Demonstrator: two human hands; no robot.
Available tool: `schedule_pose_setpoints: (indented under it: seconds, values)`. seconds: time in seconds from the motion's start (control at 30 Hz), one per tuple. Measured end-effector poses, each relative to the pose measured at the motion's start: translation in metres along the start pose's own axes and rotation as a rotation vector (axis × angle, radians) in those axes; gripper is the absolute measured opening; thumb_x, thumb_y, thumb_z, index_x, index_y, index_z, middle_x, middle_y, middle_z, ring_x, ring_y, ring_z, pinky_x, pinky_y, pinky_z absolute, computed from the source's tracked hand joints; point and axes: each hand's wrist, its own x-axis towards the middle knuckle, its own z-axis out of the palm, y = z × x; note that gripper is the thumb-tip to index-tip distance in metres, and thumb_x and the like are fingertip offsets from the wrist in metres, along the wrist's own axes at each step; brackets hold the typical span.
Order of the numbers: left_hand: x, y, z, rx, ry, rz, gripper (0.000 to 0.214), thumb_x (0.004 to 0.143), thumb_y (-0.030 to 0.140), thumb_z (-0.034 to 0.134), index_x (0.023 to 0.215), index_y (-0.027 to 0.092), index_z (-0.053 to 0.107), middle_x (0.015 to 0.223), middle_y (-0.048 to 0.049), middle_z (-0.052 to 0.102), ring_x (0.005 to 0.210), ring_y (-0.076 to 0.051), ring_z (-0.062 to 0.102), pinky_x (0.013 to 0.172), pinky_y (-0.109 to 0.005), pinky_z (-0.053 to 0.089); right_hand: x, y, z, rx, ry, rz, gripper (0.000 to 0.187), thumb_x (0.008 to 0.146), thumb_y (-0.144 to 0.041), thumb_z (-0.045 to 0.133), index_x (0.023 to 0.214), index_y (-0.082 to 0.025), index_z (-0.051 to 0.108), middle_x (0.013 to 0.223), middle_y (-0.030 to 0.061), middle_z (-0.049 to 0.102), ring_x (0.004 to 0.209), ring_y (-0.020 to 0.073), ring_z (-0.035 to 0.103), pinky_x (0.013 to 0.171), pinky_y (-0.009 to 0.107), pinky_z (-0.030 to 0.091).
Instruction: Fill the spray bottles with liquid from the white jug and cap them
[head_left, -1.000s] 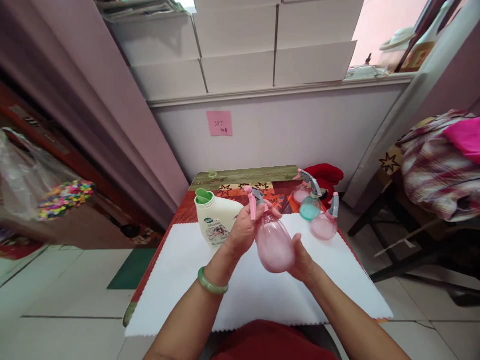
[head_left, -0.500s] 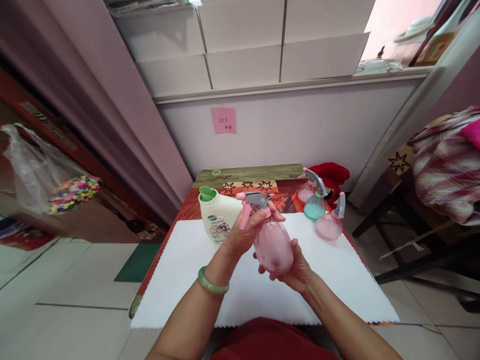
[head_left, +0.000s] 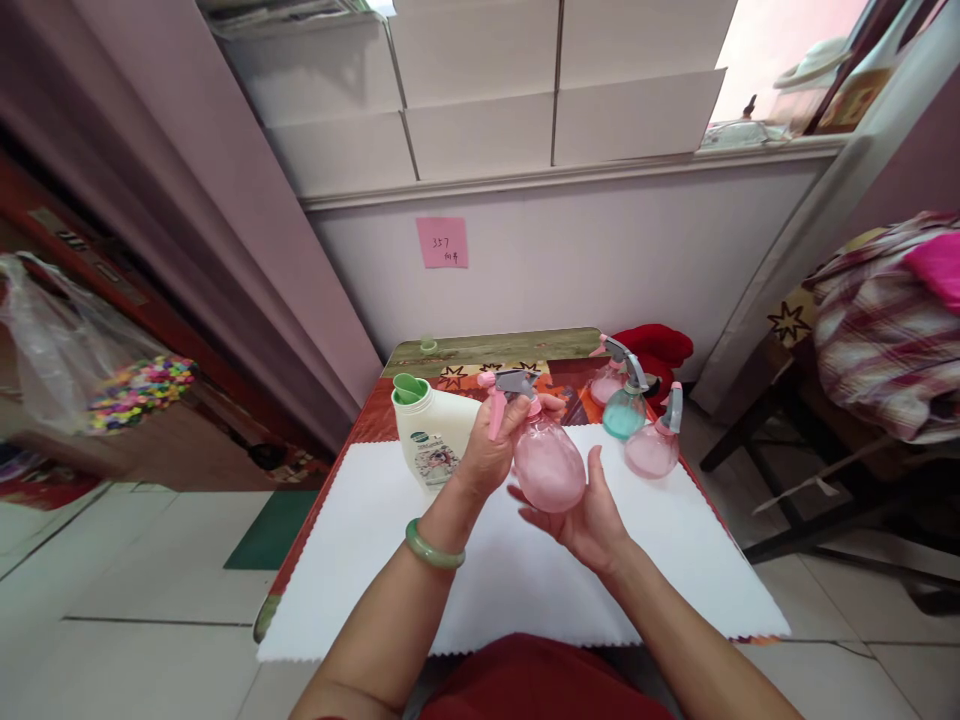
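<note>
I hold a pink translucent spray bottle (head_left: 547,465) above the white cloth (head_left: 517,570). My left hand (head_left: 491,455) is wrapped round its neck just under the grey and pink trigger head (head_left: 506,392). My right hand (head_left: 581,515) cups the round body from below and behind, fingers curled against it. A green bangle (head_left: 435,547) sits on my left wrist.
A white detergent jug with a green cap (head_left: 427,430) stands left of my hands. Three more spray bottles, one teal (head_left: 624,412) and two pink (head_left: 652,448), stand at the right back of the small table (head_left: 487,352). A chair with clothes (head_left: 877,330) is at the right.
The bottle has been turned in my hands: its trigger head swung from upright to pointing left. My right hand slid lower under the body and the bottle rose slightly.
</note>
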Motion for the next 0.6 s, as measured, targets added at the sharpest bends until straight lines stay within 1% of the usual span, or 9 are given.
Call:
schedule_pose_setpoints:
  seconds: [0.07, 0.1, 0.17, 0.27, 0.33, 0.4, 0.47, 0.53, 0.6]
  values:
    - [-0.001, -0.001, -0.001, -0.003, -0.011, -0.016, 0.029, 0.091, 0.041, 0.065, 0.098, 0.014, 0.072, 0.100, -0.0135, 0.076, 0.098, -0.025, 0.071, 0.090, -0.038, 0.054, -0.002, -0.006, -0.003, 0.040, -0.082, 0.278, 0.095, 0.081, -0.091, 0.028, 0.122, -0.013, 0.063, 0.112, 0.0201, 0.073, 0.065, 0.0183, 0.070, 0.043, 0.024, 0.051]
    - [-0.002, -0.001, -0.001, -0.010, -0.016, -0.022, 0.028, 0.092, 0.040, 0.065, 0.099, 0.014, 0.072, 0.100, -0.0132, 0.076, 0.097, -0.025, 0.071, 0.090, -0.039, 0.054, -0.003, -0.008, -0.005, 0.052, -0.095, 0.335, 0.094, 0.081, -0.091, 0.028, 0.119, -0.012, 0.064, 0.106, 0.0200, 0.074, 0.056, 0.0143, 0.066, 0.037, 0.020, 0.045]
    - [-0.002, -0.002, -0.002, -0.032, -0.019, -0.022, 0.027, 0.091, 0.038, 0.066, 0.103, 0.015, 0.071, 0.099, -0.0124, 0.076, 0.098, -0.026, 0.071, 0.091, -0.040, 0.054, -0.003, -0.006, -0.007, 0.072, -0.090, 0.306, 0.087, 0.084, -0.087, 0.033, 0.115, -0.012, 0.064, 0.100, 0.0188, 0.075, 0.050, 0.0107, 0.061, 0.032, 0.015, 0.036]
    - [0.000, -0.003, -0.003, -0.050, -0.008, -0.002, 0.029, 0.089, 0.036, 0.070, 0.109, 0.015, 0.070, 0.102, -0.0119, 0.075, 0.103, -0.026, 0.071, 0.095, -0.042, 0.053, -0.004, 0.002, -0.005, 0.046, -0.060, 0.056, 0.077, 0.084, -0.081, 0.048, 0.121, -0.015, 0.061, 0.101, 0.0155, 0.075, 0.058, 0.0142, 0.067, 0.034, 0.015, 0.037]
    - [0.003, -0.003, -0.001, -0.087, 0.004, 0.016, 0.029, 0.087, 0.034, 0.072, 0.110, 0.016, 0.070, 0.106, -0.0112, 0.075, 0.105, -0.026, 0.070, 0.097, -0.042, 0.052, -0.003, 0.010, -0.003, -0.011, -0.020, -0.164, 0.075, 0.078, -0.077, 0.062, 0.126, -0.019, 0.059, 0.106, 0.0126, 0.073, 0.069, 0.0185, 0.071, 0.040, 0.019, 0.046]
    - [0.006, -0.001, 0.001, -0.151, 0.016, 0.029, 0.027, 0.086, 0.033, 0.073, 0.108, 0.017, 0.070, 0.108, -0.0099, 0.074, 0.106, -0.026, 0.070, 0.099, -0.042, 0.052, -0.002, 0.017, -0.001, -0.099, 0.025, -0.379, 0.076, 0.071, -0.068, 0.076, 0.129, -0.022, 0.056, 0.117, 0.0109, 0.070, 0.085, 0.0226, 0.072, 0.054, 0.025, 0.056]
    - [0.008, 0.000, 0.004, -0.203, 0.034, 0.029, 0.027, 0.084, 0.033, 0.075, 0.105, 0.017, 0.070, 0.107, -0.0090, 0.074, 0.106, -0.025, 0.070, 0.100, -0.043, 0.052, 0.000, 0.023, 0.001, -0.205, 0.095, -0.572, 0.080, 0.065, -0.055, 0.086, 0.131, -0.025, 0.053, 0.130, 0.0097, 0.063, 0.102, 0.0252, 0.067, 0.069, 0.031, 0.061]
    - [0.010, 0.002, 0.008, -0.230, 0.059, 0.008, 0.028, 0.083, 0.035, 0.077, 0.102, 0.016, 0.070, 0.104, -0.0089, 0.074, 0.105, -0.025, 0.070, 0.099, -0.043, 0.052, 0.001, 0.026, 0.003, -0.301, 0.189, -0.716, 0.088, 0.058, -0.043, 0.093, 0.133, -0.026, 0.050, 0.135, 0.0092, 0.059, 0.113, 0.0265, 0.062, 0.081, 0.035, 0.060]
    - [0.012, 0.004, 0.010, -0.241, 0.081, -0.029, 0.032, 0.081, 0.040, 0.078, 0.100, 0.015, 0.070, 0.098, -0.0092, 0.074, 0.104, -0.026, 0.071, 0.098, -0.043, 0.053, 0.000, 0.026, 0.005, -0.295, 0.222, -0.770, 0.094, 0.054, -0.040, 0.095, 0.134, -0.027, 0.047, 0.139, 0.0089, 0.057, 0.120, 0.0268, 0.058, 0.089, 0.036, 0.057]
